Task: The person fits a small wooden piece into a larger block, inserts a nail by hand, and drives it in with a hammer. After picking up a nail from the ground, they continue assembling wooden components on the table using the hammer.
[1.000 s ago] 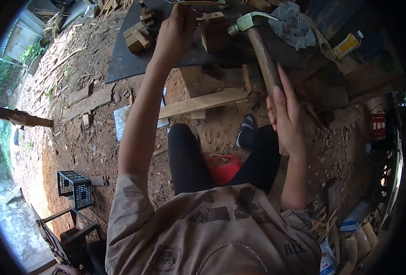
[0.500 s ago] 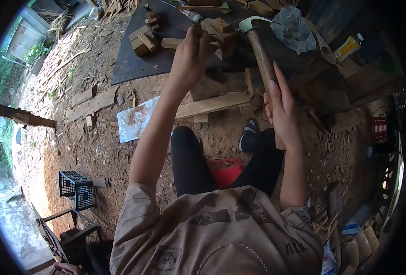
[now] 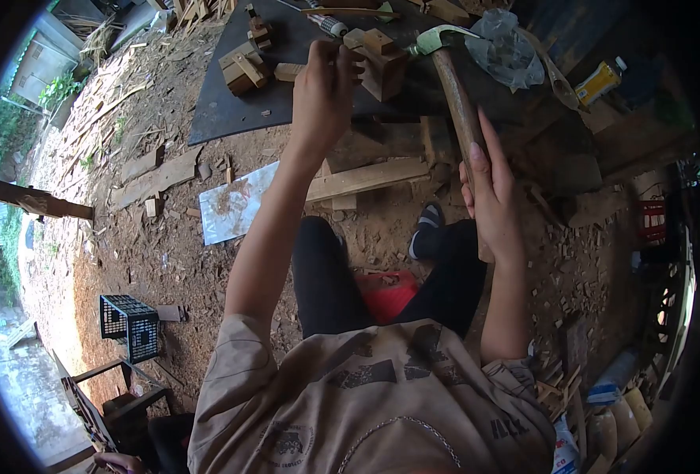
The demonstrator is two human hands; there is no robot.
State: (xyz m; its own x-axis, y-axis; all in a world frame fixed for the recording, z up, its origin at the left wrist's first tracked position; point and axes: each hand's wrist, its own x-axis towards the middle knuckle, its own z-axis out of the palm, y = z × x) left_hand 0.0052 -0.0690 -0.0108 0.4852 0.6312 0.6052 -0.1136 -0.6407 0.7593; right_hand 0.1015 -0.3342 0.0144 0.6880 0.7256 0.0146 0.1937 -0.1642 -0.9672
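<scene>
My right hand (image 3: 494,189) is wrapped round the wooden handle of a claw hammer (image 3: 453,87). The hammer's metal head is raised at the right side of a notched wooden block (image 3: 383,69) on the dark work board (image 3: 235,118). With fingers curled, my left hand (image 3: 322,99) is closed on a wooden piece (image 3: 288,73) at the block's left side. One end of that piece sticks out left of the hand; the rest is hidden behind it. A second wooden assembly (image 3: 243,69) lies farther left on the board.
A clear plastic bag (image 3: 508,51) and a yellow-labelled bottle (image 3: 600,83) lie to the right. A screwdriver-like tool (image 3: 333,27) rests behind the block. Planks (image 3: 370,180), a black crate (image 3: 131,328) and wood scraps cover the ground. Another person's hand (image 3: 118,462) shows at lower left.
My left hand has shifted slightly left and its fingers have moved a little away from the block. The hammer has moved slightly, its head still beside the block.
</scene>
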